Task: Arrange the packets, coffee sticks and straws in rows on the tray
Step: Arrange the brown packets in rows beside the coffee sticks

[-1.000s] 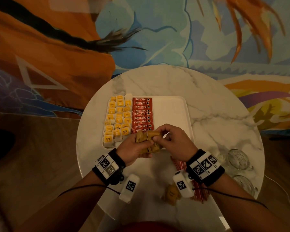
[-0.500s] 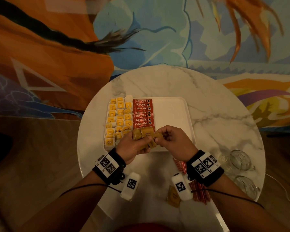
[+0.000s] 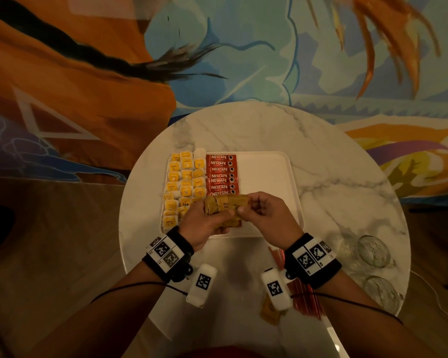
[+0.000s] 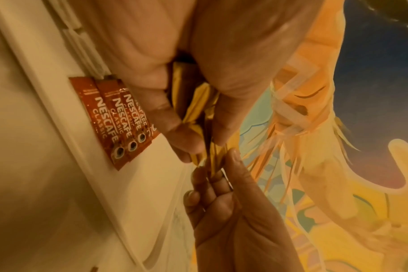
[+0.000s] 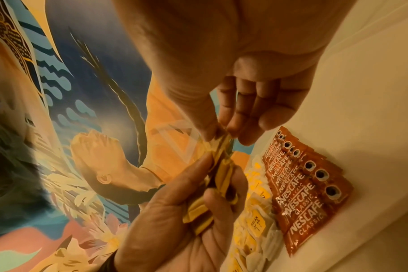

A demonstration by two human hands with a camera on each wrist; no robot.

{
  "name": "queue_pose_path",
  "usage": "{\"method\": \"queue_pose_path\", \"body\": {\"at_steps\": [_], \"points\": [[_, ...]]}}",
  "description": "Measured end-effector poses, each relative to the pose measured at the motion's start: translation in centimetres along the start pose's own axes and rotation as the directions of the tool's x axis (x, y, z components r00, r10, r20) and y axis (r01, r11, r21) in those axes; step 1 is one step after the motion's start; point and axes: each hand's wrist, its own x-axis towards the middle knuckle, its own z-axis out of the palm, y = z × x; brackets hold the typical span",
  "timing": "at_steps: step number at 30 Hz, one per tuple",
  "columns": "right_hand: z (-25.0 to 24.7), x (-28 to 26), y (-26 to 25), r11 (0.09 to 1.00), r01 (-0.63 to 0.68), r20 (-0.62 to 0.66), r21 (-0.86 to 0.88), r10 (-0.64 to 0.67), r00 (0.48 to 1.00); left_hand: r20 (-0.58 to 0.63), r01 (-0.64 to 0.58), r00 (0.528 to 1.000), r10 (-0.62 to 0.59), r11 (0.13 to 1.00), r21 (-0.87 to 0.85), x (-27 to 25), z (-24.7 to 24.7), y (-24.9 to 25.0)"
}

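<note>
My left hand [image 3: 209, 220] grips a fanned bunch of brown sugar packets [image 3: 224, 206] over the near part of the white tray [image 3: 267, 171]. The thumb and fingers of my right hand [image 3: 254, 209] pinch the right end of one packet [image 5: 218, 139] in that bunch. On the tray's left side lie rows of yellow tea bags [image 3: 183, 182]. A column of red Nescafe coffee sticks [image 3: 221, 174] lies beside them, and the sticks [image 4: 119, 119] also show in the left wrist view. A bundle of red straws [image 3: 304, 293] and one loose brown packet [image 3: 269, 310] lie on the table near my right wrist.
The tray sits on a round marble table [image 3: 334, 177]. Two glass cups [image 3: 373, 250] stand at the table's right edge. A painted mural wall [image 3: 217, 47] rises behind the table. The tray's right half is bare.
Both hands have moved slightly away from me over the tray with the brown packets. The bunch is now more fanned out, and my right hand pinches one packet's end.
</note>
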Motion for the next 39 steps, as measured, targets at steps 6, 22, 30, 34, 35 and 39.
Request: {"method": "queue_pose_path", "body": {"at_steps": [6,22,30,34,35,39], "points": [[0.4,0.2,0.3,0.999,0.006,0.0,-0.04,-0.006,1.0,-0.002,-0.002,1.0,0.002,1.0,0.027,0.5,-0.3,0.0],[-4.1,11.6,1.3,0.9,-0.191,-0.267,-0.393,0.087,0.96,-0.053,0.065,0.997,-0.063,0.998,0.027,2.2,-2.2,1.1],[-3.6,17.4,2.5,0.737,-0.282,-0.262,-0.614,0.146,0.954,-0.083,0.053,0.995,-0.051,0.998,0.023,2.9,-2.5,2.7],[-3.1,19.0,3.3,0.728,-0.297,-0.252,-0.618,0.174,0.952,-0.105,0.057,0.993,-0.054,0.998,0.025,3.2,-2.5,3.0],[-3.0,19.3,3.6,0.723,-0.301,-0.257,-0.622,0.176,0.95,-0.11,0.059,0.992,-0.057,0.998,0.024,3.2,-2.6,3.0],[-2.6,20.1,4.3,0.707,-0.319,-0.283,-0.631,0.173,0.944,-0.119,0.059,0.991,-0.057,0.998,0.013,3.3,-2.6,2.9]]}}
